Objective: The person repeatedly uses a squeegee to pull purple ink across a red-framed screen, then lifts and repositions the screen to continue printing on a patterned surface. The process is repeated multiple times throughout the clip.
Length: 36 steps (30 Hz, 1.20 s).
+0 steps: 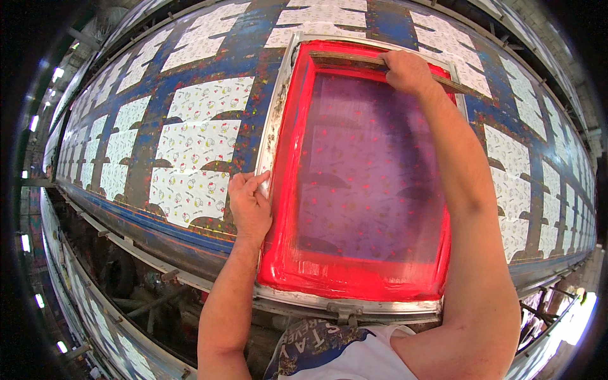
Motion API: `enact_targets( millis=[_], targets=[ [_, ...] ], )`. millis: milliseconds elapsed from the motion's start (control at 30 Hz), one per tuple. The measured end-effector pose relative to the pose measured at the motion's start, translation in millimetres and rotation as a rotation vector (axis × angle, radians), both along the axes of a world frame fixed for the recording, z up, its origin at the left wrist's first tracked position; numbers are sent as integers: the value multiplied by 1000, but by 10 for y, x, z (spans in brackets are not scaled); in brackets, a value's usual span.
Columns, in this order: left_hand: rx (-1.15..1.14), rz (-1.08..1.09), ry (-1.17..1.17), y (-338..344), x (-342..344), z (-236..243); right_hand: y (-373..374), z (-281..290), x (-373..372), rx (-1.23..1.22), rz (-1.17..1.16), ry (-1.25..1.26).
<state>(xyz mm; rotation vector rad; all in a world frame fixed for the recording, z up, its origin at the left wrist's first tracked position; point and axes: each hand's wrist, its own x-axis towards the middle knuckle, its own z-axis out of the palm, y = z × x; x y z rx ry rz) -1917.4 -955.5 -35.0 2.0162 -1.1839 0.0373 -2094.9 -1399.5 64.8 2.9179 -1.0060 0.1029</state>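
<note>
A screen printing frame (276,114) with metal rails lies on a long printing table in front of me. Its mesh window (367,171) looks purple, and printed fabric shows faintly through it. Thick red ink (354,277) borders the mesh, heaviest at the near end. My left hand (249,206) grips the left rail about halfway along, with its fingers bent over the edge. Reaching across the frame, my right hand (406,71) is closed on a long wooden squeegee (347,57) at the far end. The squeegee's blade is mostly hidden in the red ink.
White fabric pieces (197,142) with small cartoon prints lie in rows on the blue, ink-stained table (250,136), left, right and beyond the frame. A metal clamp (345,311) sits at the frame's near edge. A rail (136,248) runs along the table's near side.
</note>
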Motion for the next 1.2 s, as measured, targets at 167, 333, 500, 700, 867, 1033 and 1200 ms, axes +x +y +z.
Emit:
enact_targets(
  millis=[167,333,500,700,867,1033,1200],
  targets=[
    [-9,-10,16,4,12,8,-89,-13,-19,31,57,21],
    [-6,-10,-4,-5,17,18,75,105,-77,152,-7,48],
    [-31,-16,-13,-17,27,-16,649,231,-282,194,41,113],
    [-5,-18,-47,6,100,-108,1871,378,-767,198,10,174],
    [-94,14,-55,-29,151,-190,2943,442,-1158,204,1,174],
    [-33,30,-75,-20,166,-247,3956,436,-1540,230,-12,170],
    [-17,29,-69,-9,134,-200,4757,336,-1860,174,-7,67]
  ],
)
